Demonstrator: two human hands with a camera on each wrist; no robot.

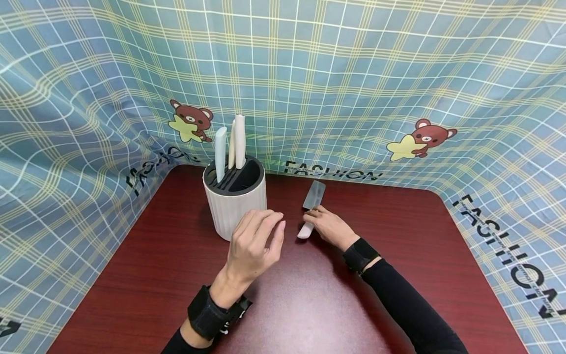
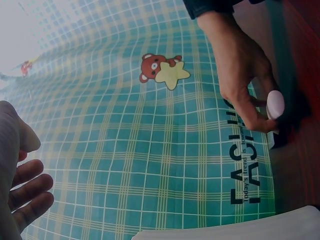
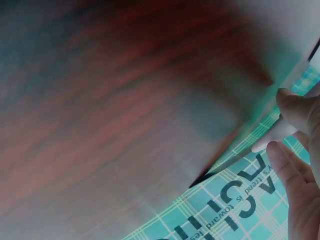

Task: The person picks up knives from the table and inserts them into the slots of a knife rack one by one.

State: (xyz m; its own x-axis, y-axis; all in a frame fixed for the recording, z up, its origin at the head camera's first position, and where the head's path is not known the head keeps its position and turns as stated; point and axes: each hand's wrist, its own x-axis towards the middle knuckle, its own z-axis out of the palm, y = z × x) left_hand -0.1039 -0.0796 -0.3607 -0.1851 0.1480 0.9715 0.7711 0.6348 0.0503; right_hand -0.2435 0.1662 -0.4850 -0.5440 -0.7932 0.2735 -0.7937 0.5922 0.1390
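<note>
A kitchen knife with a broad grey blade and a white handle is at the table's back middle, its blade pointing to the back wall. My right hand pinches the handle near the blade; the right wrist view shows thumb and fingers on either side of the handle. To the left, my left hand hangs in front of the white ribbed knife block, fingers loosely bent and holding nothing. Three knives stand in the block, with a pale blue handle, a cream one and a white one.
The dark red wooden table is enclosed by blue-green checked cloth at the back and sides. The block's black top has narrow slots and a larger opening on its right.
</note>
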